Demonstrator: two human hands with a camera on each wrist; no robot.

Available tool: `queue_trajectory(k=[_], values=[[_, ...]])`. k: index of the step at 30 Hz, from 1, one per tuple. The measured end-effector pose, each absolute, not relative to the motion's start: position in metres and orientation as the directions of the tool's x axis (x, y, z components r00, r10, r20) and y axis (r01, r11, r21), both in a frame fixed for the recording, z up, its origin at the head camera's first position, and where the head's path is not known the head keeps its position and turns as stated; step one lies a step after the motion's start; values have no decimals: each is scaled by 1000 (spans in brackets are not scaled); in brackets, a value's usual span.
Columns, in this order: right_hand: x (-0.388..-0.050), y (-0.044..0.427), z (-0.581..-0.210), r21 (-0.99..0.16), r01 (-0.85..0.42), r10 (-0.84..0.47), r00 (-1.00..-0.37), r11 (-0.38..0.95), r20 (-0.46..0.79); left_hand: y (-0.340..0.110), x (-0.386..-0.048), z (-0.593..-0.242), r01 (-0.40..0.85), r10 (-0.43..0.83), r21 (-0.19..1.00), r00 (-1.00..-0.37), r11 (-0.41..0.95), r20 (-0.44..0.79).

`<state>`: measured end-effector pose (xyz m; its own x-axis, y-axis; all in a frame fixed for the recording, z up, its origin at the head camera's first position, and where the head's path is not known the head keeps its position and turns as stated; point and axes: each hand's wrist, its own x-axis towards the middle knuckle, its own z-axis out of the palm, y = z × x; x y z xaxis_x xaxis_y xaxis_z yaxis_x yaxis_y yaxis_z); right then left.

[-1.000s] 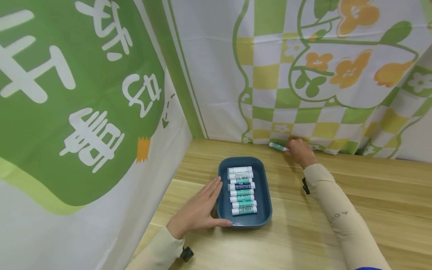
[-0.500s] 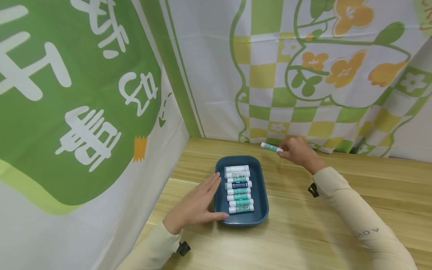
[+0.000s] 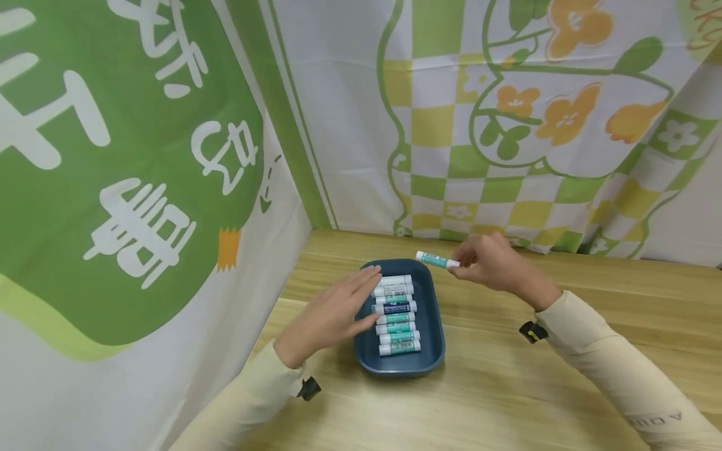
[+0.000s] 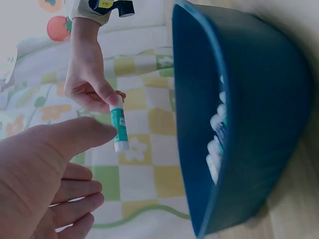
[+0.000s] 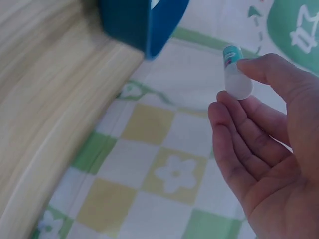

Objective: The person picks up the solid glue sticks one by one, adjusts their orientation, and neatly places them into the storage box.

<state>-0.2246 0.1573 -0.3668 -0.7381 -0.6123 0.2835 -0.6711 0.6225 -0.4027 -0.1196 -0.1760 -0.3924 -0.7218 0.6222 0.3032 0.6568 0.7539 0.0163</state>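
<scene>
My right hand (image 3: 493, 266) pinches a glue stick (image 3: 434, 259) by its white end, between thumb and fingertips. The stick has a green label and is held nearly level above the far rim of the dark blue tray (image 3: 430, 344). In the right wrist view the glue stick (image 5: 237, 79) points away from the palm. My left hand (image 3: 329, 313) hovers at the tray's left side with fingers extended and nothing held. Inside the tray, several glue sticks (image 3: 399, 337) lie side by side in a column; one has a navy label (image 3: 395, 308). My left fingertips partly cover the uppermost ones.
The tray stands on a wooden table (image 3: 507, 376). A green and white printed cloth (image 3: 169, 188) hangs along the left side, and a checked, flowered cloth (image 3: 485, 163) hangs behind the table's back edge.
My right hand has brought the glue stick from the cloth at the table's back edge leftward and nearer, up to the tray. My left hand has lifted off the tray's left rim and moved farther forward.
</scene>
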Motion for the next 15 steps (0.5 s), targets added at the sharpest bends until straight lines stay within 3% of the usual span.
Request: queue_trajectory(k=[6,15], values=[[-205,145,-362,-451,-672,-628,-730,587,271,-154,-128,-380,692,656,-112,-604,713,453],[-184,126,-357,-498,-668,-641,-723,554,257,-122,-141,-370,660,706,-308,-497,685,505]])
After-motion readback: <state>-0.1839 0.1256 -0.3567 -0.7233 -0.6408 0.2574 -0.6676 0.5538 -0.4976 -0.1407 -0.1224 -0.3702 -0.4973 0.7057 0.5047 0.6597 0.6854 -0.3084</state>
